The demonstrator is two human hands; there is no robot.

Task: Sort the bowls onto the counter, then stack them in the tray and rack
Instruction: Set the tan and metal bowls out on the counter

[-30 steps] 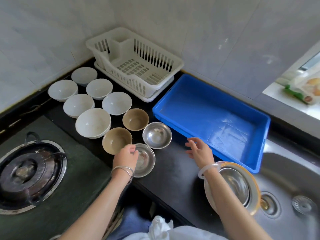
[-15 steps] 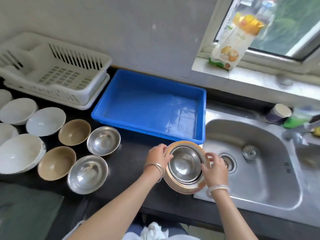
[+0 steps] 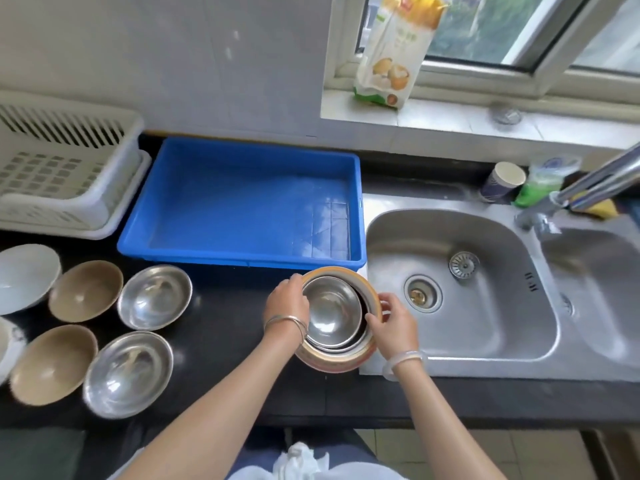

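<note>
A stack of nested steel bowls [image 3: 331, 312] sits inside a large orange-rimmed bowl [image 3: 346, 361] on the counter edge beside the sink. My left hand [image 3: 286, 302] grips the left rim of the top steel bowl. My right hand [image 3: 393, 323] holds the right rim of the stack. Two steel bowls [image 3: 154, 296] and two tan bowls [image 3: 86, 291] sit sorted on the black counter at left, with white bowls [image 3: 26, 277] beyond them. The blue tray [image 3: 242, 261] holds nothing. The white rack [image 3: 65, 168] stands at far left.
A steel double sink [image 3: 460, 282] lies to the right, with a faucet [image 3: 595, 183] over it. A paper cup [image 3: 502, 181] and green bottle [image 3: 538, 188] stand behind the sink. A carton [image 3: 394, 53] rests on the window sill.
My view swung right from the sorted bowls to the sink. My left hand left the steel bowl on the counter, and both hands came onto the nested stack.
</note>
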